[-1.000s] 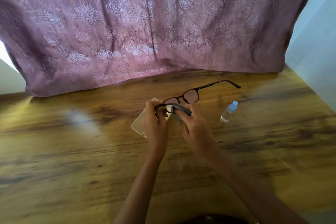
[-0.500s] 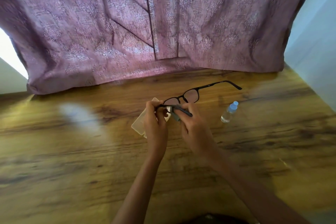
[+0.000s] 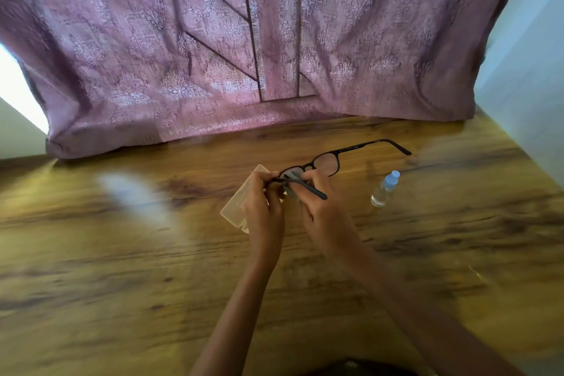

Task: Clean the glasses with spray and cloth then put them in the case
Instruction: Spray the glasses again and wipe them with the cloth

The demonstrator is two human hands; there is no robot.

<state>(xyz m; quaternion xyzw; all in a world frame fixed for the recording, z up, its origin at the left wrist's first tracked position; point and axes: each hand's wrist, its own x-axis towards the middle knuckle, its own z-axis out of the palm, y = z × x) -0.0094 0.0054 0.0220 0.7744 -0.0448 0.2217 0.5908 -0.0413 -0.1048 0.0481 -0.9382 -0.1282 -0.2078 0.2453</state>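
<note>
Count: 1 glasses (image 3: 324, 162), 1 grey cloth (image 3: 290, 190), 1 clear case (image 3: 234, 208), 1 spray bottle (image 3: 383, 190), 2 hands.

Glasses are in both hands, over the desk (image 3: 122, 268) near its middle. Both temples are unfolded: the far one points right, the near one crosses in front of the right hand's fingers.

Left hand (image 3: 264, 204): fingers curled, pinching the frame at its left end, forearm coming up from the bottom edge.

Right hand (image 3: 320, 207): fingers curled, pinching the cloth onto the lens nearer the left hand. Cloth is mostly hidden by the fingers.

Case lies flat on the desk, partly under the left hand.

Bottle, blue cap, is on the desk right of the right hand, apart from it.

Mauve curtain (image 3: 213, 55) hangs along the desk's far edge.
</note>
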